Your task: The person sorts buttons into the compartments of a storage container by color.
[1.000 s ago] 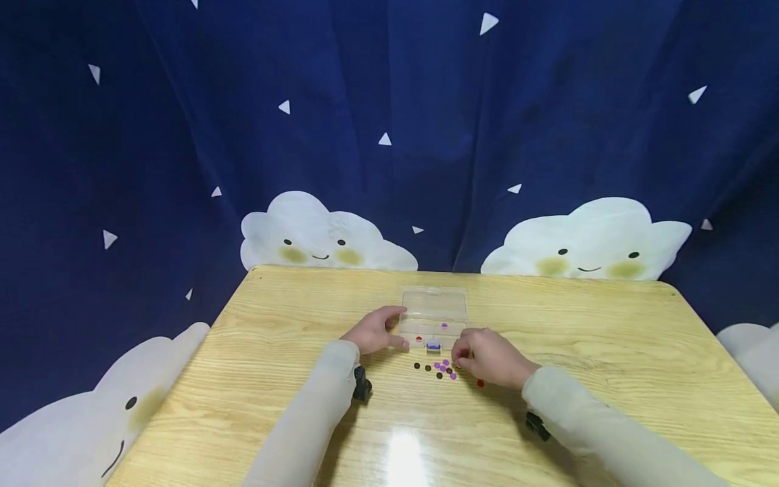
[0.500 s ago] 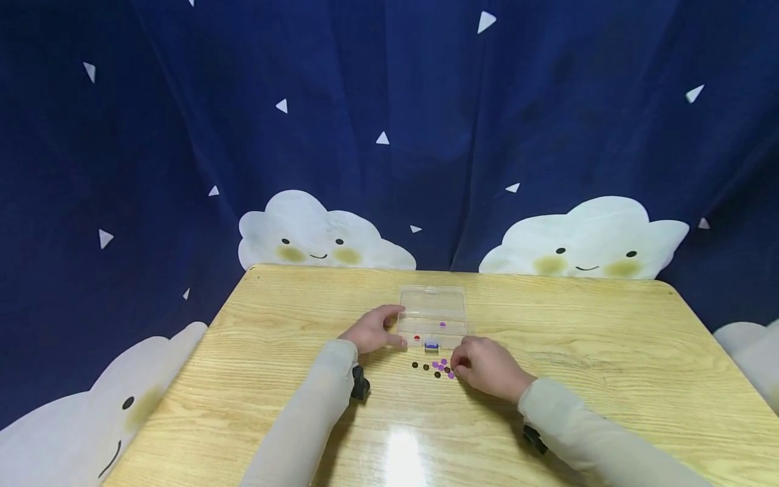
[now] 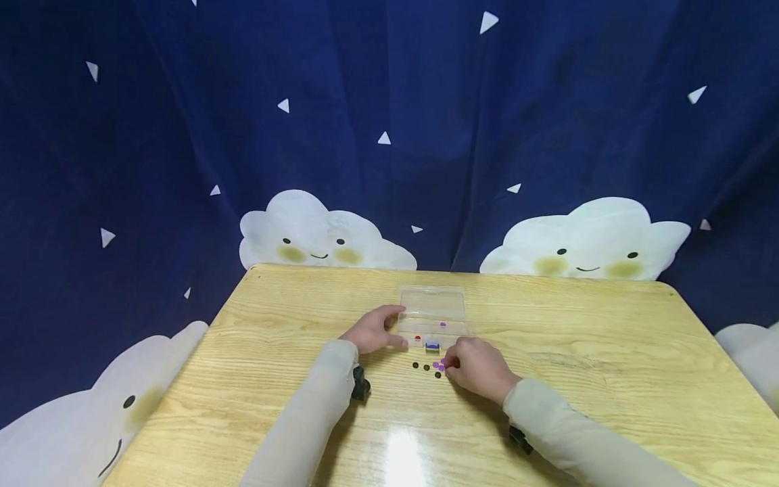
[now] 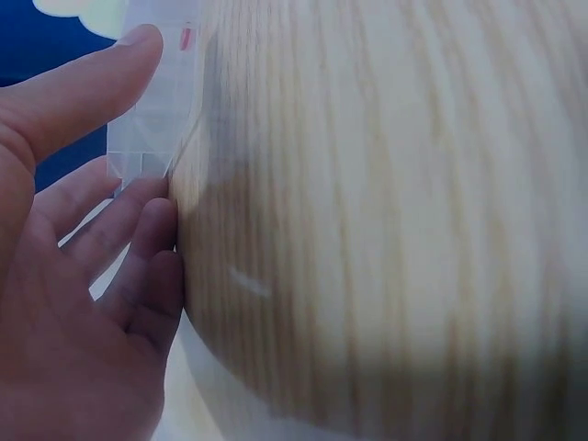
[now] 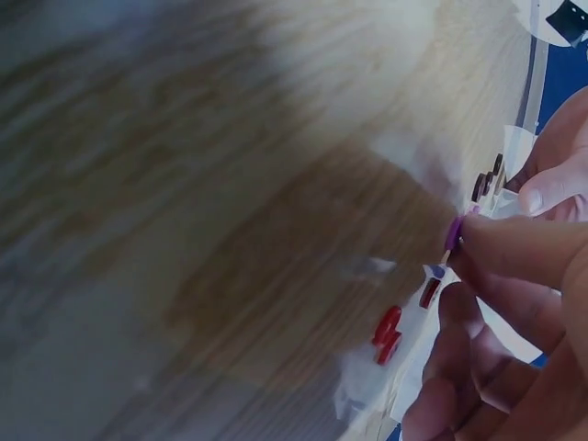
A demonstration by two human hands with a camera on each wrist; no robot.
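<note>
A clear plastic box (image 3: 432, 304) lies with its lid folded back, a purple button (image 3: 443, 325) and a red button (image 3: 417, 338) inside. My left hand (image 3: 372, 331) grips its left end, thumb at the front corner and fingers around the side. Just in front of the box, my right hand (image 3: 481, 366) is low over loose buttons, thumb and index finger together at a purple button (image 5: 454, 232). More purple buttons (image 3: 436, 365) and several dark brown buttons (image 3: 427, 368) lie left of its fingertips. In the right wrist view, red buttons (image 5: 388, 325) lie beside the curled fingers.
A blue-marked latch (image 3: 432, 347) sits on the box's front edge. The wooden table (image 3: 292, 304) has rounded far corners and meets a dark blue curtain (image 3: 365, 101) with cloud shapes. Both wrists wear black camera mounts (image 3: 360, 384).
My right hand has shifted left over the button pile, covering some of the purple and dark ones. A red button that lay below it in the head view is hidden. The left hand stays put.
</note>
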